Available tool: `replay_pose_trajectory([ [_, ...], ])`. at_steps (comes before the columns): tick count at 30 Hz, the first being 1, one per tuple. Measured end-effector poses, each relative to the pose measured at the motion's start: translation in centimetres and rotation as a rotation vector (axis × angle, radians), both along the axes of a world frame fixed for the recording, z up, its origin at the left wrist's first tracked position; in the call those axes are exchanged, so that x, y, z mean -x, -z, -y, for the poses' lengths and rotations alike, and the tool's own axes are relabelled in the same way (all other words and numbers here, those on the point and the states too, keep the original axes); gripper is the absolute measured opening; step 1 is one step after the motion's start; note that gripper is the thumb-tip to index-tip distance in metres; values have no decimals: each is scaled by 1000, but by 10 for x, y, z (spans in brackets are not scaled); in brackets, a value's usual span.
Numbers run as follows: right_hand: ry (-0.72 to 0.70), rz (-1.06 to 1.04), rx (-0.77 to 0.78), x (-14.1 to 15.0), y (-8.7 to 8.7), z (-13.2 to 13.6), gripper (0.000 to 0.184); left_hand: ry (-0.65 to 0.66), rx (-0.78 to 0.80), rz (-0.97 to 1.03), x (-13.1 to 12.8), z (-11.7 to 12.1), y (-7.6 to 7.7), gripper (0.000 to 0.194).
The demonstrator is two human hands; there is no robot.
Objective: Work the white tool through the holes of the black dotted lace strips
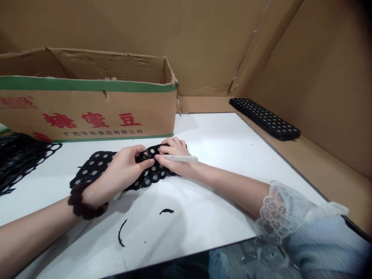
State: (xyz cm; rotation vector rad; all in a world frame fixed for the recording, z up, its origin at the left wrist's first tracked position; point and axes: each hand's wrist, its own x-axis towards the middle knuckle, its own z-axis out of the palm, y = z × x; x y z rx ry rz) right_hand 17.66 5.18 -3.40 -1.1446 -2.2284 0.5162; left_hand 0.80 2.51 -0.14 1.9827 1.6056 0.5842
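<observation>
Item one: flat, flexible-looking black sheet of joined rings with pale round centres (148,178). Position: on the white flat-topped table (212,209), under and between both hands, set slightly aslant. Surface: dark ground, greyish-white spots in close, fairly regular rows; whether these are openings or inlaid discs cannot be told. Outline: left end broad, corners cut off obliquely; near edge scalloped by the rounded rims of the rings, with single circles distinct below the fingers. A short dark wisp sticks out at the left edge. Middle and right end partly covered by the hands.

Left hand (124,166), dark brown fluffy band (80,201) at wrist: grip closed on the sheet, thumb above, forefinger curled by the far edge.

Right hand (180,167), pale blue sleeve with white lace cuff (276,213): grip clasped about a slim white pen-shaped tool (183,158), its inner end at the sheet; fingers resting on the sheet's right part.

Also present: two thin curved black scraps (166,211) nearer the table's front edge; a heap of glossy black ring-edged material (20,162) at left; an open brown cardboard box with green bands and red characters (157,112) behind; a long black white-spotted stack (264,118) on the brown cardboard ledge (322,159) at right.
</observation>
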Motion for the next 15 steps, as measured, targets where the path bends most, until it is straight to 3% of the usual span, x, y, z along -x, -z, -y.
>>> replay_pose_trajectory([
  [6, 17, -170, 232, -8, -10, 0, 28, 53, 130, 183, 4, -5, -1, 19],
  [15, 26, -160, 183, -8, -5, 1, 28, 26, 259, 410, 7, -7, 7, 25],
])
